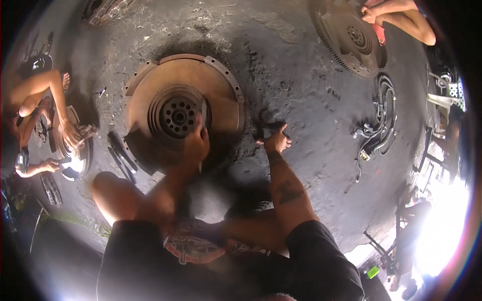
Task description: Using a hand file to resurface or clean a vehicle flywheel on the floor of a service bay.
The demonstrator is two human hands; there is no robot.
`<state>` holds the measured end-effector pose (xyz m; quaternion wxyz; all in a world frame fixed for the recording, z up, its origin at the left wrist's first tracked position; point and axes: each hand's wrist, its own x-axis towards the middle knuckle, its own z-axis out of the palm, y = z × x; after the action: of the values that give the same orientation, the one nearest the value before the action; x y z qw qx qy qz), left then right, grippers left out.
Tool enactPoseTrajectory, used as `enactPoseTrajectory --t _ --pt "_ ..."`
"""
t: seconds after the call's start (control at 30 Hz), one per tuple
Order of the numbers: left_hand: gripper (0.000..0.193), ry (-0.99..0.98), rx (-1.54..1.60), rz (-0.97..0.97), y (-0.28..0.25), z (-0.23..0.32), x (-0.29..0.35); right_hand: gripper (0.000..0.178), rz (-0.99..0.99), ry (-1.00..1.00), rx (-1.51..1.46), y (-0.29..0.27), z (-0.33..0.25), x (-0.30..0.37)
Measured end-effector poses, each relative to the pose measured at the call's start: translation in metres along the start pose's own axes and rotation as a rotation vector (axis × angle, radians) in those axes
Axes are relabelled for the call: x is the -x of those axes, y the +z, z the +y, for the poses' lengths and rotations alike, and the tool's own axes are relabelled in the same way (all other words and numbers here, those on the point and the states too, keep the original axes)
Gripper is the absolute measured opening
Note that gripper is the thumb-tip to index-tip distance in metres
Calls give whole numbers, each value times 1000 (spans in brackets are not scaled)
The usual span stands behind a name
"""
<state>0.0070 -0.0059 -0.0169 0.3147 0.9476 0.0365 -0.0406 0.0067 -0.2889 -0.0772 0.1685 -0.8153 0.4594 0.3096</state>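
I see left hand (197,140) closed round a thin tool (203,108) over the flywheel (179,116), lying on the ground (311,95); right hand (276,142) splayed beside it. Flywheel's likely heavy, rigid, maybe greasy; grip opposite rims.

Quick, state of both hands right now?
Left hand: closed on a thin tool.
Right hand: open, holding nothing that shows.

Our left hand (197,141) curled in a grip, left forearm (171,188) angled inward, our right arm (287,183) outstretched, right hand (276,142) fingers splayed.
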Motion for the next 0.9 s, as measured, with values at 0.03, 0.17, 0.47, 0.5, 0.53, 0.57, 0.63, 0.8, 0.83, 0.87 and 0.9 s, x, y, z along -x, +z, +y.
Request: enactPoseTrajectory --t 0.03,0.17,0.47,0.5,0.53,0.57,0.63,0.8,0.83,0.87,0.9 --pt "60 106 37 39 2 0 16 154 8 -4 8 2 -1 -1" --pt "62 -103 -48 50 -7 -8 -32 153 -11 -68 75 -3 -15 14" --pt "60 199 -14 -38 -16 -21 16 156 -3 -5 21 11 -8 -3" --pt "61 0 12 -176 -21 -6 -5 156 25 -23 29 10 -2 -7" --pt "62 -214 25 -307 -32 4 -30 155 18 -38 24 12 -5 -1" --pt "62 -225 6 -306 -38 15 -41 155 22 -43 16 9 -5 1" --pt "62 -441 36 -323 -43 33 -54 155 11 -32 9 9 -3 -2" --pt "61 213 -31 1 -12 -27 16 154 27 -29 8 11 -8 0" --pt "62 271 -17 40 -14 -35 12 154 15 -21 0 12 -12 2" --pt "62 278 -18 29 -19 -23 -9 155 16 -28 -3 10 -10 0" --pt "63 -11 -52 -102 -31 0 -42 156 17 -36 -6 10 -9 -2"
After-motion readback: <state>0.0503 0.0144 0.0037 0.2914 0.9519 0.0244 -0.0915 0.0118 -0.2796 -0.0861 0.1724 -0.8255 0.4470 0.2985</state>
